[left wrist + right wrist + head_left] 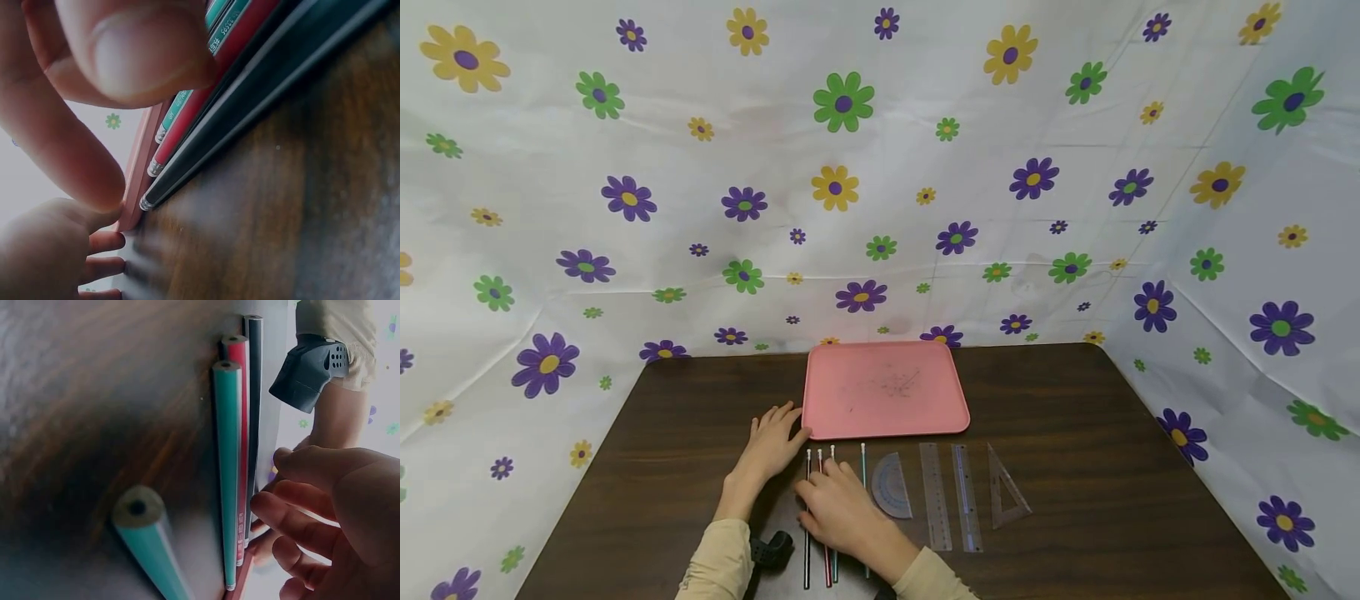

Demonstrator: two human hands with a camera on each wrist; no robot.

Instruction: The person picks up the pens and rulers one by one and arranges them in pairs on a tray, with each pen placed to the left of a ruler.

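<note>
From where I stand, the left grip is relaxed and holds nothing, its fingers at the rim of the pink tray. The right grip hangs loosely curved and apparently released; whether a fingertip brushes a pencil I cannot tell. Just beside it lie a black pencil, a red pencil and a green pencil; a second green pencil runs beneath it, apart. The step looks like straightening that row. I'd brace the tray lightly, nudge one pencil at a time with soft fingertips, and level the eraser ends.
</note>
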